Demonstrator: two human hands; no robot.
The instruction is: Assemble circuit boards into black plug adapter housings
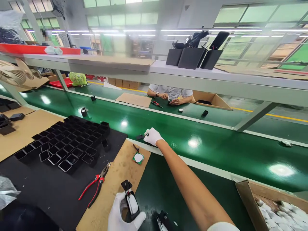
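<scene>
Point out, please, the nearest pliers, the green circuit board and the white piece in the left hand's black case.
Pliers [101, 180]: head view, on one handle.
Circuit board [138, 157]: head view, on its round white middle.
White piece [132, 204]: head view, on its middle.

I can see a black case [134, 215], its flap [126, 184] tipped out above red wires [128, 193] and a white pack [132, 204], slanting at the cardboard's [115, 179] right edge, while a small dark part [140, 137], partly covered, sits by the green belt's [216, 141] near edge.

Pale wall [197, 17] | green-tinted windows [276, 14] | strip lights [243, 30] | floor [252, 100] seemingly grey
</scene>
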